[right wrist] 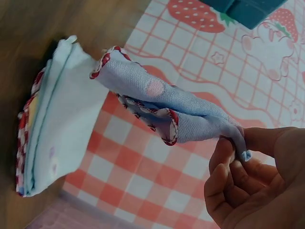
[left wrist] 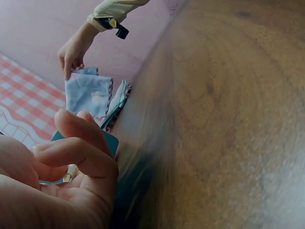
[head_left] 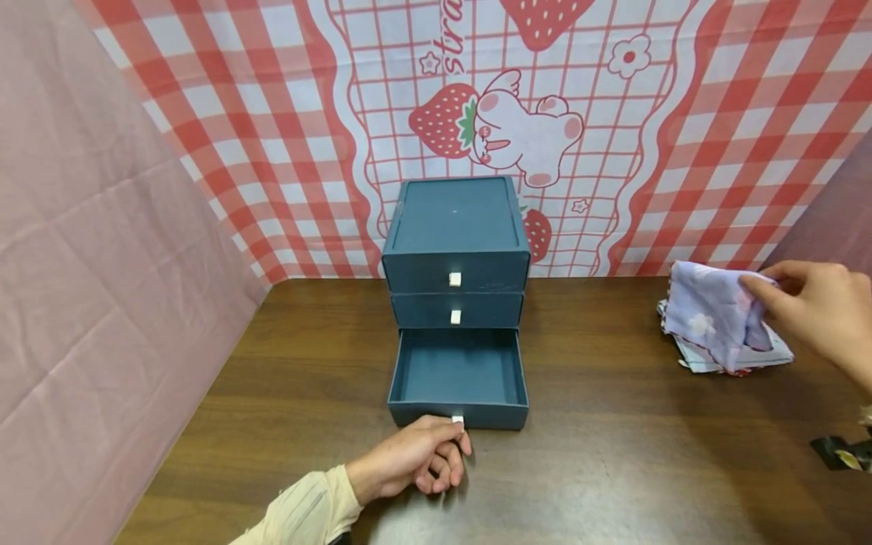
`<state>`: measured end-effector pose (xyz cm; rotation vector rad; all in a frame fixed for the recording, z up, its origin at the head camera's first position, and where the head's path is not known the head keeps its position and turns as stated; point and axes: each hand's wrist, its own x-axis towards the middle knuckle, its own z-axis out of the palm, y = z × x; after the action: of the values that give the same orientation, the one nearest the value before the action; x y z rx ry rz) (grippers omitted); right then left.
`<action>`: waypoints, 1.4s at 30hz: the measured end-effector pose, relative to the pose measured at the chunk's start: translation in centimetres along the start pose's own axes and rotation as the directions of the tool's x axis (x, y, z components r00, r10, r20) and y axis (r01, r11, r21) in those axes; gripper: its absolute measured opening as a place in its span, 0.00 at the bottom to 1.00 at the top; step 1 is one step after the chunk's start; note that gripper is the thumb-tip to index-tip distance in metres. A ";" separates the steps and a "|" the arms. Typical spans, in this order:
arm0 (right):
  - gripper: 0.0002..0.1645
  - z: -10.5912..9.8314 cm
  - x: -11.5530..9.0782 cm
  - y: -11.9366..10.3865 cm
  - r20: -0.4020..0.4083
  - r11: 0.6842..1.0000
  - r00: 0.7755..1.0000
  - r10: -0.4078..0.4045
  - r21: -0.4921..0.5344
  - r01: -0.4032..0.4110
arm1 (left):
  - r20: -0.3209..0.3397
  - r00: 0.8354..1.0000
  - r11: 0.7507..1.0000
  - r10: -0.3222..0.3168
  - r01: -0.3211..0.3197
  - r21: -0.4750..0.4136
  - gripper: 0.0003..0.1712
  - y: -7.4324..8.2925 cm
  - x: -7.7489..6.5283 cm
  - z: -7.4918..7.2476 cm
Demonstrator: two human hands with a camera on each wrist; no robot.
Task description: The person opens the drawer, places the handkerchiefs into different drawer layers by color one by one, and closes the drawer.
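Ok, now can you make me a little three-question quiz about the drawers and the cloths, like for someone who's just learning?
1. Pick one. Which drawer is pulled out?
A) top
B) middle
C) bottom
2. True or false? The right hand holds the lilac cloth.
3. Count. In the head view, how many white tabs are on the drawer unit?

Key:
1. C, the bottom drawer.
2. True; its fingers pinch one end.
3. Three, one per drawer; the left hand is at the lowest.
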<state>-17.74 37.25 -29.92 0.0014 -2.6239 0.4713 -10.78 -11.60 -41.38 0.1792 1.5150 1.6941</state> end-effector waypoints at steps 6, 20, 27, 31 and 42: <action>0.22 -0.5 -0.5 -1.6 -0.036 1.000 0.999 -0.011 0.029 0.012 | 0.012 1.000 1.000 0.004 -0.004 -0.013 0.17 -0.2 -0.2 0.1; 0.20 -1.5 -1.9 -4.9 -0.065 0.995 0.996 -0.067 0.067 0.071 | 0.040 0.999 0.999 -0.012 0.013 -0.032 0.16 -0.6 -0.5 0.4; 0.14 -2.2 -3.1 -7.0 -0.070 0.985 0.994 -0.083 0.148 0.092 | 0.051 0.998 0.998 -0.027 0.030 -0.047 0.16 -0.8 -0.9 0.5; 0.09 -2.3 -3.8 -8.6 -0.085 0.971 0.987 -0.139 0.186 0.153 | 0.064 0.997 0.998 -0.032 0.035 -0.050 0.16 -0.9 -1.1 0.6; 0.03 -2.3 -4.7 -11.2 -0.117 0.943 0.962 -0.247 0.201 0.267 | 0.092 0.995 0.995 -0.040 0.047 -0.082 0.17 -1.6 -1.7 1.1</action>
<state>-11.57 27.14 -26.45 0.3804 -2.4250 0.6428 -8.24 -11.96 -41.78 0.1745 1.3693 1.6896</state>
